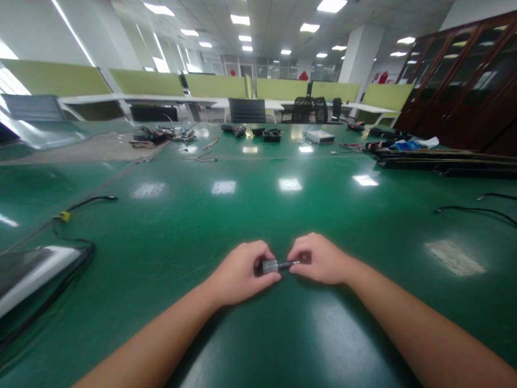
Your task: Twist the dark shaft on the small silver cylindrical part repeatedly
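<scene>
Near the front middle of the green table (181,231), a small grey-and-black cylinder (270,265) with a thin dark shaft lies sideways between my two hands. My left hand (242,272) grips its thick end with the thumb and curled fingers. The thin shaft (287,264) points right, and its tip is pinched between the thumb and fingers of my right hand (321,260). Parts of both ends are hidden by the fingers. The exact kind of the thing is too small and blurred to make out.
A pale flat device (52,264) and a black cable (86,253) lie at the left. More cables (476,209) are at the right. Along the far side are a white box (320,136), black parts (271,134) and stacked dark panels (444,161).
</scene>
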`<state>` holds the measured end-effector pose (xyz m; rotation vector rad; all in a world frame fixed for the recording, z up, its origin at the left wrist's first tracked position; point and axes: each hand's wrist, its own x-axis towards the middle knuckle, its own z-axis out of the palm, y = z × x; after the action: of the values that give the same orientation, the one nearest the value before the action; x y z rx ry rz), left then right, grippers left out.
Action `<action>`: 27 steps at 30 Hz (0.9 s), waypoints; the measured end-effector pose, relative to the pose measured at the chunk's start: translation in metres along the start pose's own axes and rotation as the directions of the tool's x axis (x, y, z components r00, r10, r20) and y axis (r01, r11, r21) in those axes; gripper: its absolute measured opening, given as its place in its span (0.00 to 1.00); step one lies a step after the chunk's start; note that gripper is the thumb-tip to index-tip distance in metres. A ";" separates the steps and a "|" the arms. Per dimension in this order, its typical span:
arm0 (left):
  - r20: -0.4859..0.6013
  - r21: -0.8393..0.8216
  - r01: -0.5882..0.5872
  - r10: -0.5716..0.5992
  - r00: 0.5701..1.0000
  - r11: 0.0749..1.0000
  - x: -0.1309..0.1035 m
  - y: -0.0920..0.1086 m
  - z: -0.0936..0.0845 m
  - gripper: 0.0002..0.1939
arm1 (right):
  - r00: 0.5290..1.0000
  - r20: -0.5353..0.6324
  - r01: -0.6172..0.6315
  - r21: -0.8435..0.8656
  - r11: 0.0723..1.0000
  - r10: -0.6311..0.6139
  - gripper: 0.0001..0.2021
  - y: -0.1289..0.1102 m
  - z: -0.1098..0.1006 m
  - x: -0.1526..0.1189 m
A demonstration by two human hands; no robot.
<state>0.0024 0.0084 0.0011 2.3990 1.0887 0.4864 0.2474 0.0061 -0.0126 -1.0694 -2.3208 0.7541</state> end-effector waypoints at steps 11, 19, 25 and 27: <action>-0.021 0.023 -0.010 0.010 1.000 1.000 -0.001 0.001 0.000 0.11 | 0.997 -0.081 -0.007 -0.015 1.000 0.006 0.09 -0.014 0.016 0.004; -0.009 0.037 -0.020 0.020 1.000 0.999 0.000 0.003 -0.001 0.10 | 0.998 -0.055 0.019 -0.031 0.999 -0.021 0.06 -0.015 0.015 0.005; -0.009 0.027 -0.033 0.033 0.999 0.999 0.000 0.001 -0.001 0.10 | 0.998 -0.047 0.033 -0.058 0.998 -0.036 0.05 -0.015 0.014 0.004; -0.007 0.022 -0.034 0.034 0.999 0.999 0.000 0.001 -0.001 0.10 | 0.998 -0.044 0.031 -0.064 0.997 -0.034 0.05 -0.015 0.013 0.004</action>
<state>0.0026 0.0083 0.0027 2.4403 1.0630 0.4981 0.2289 -0.0030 -0.0117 -1.0622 -2.3321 0.6420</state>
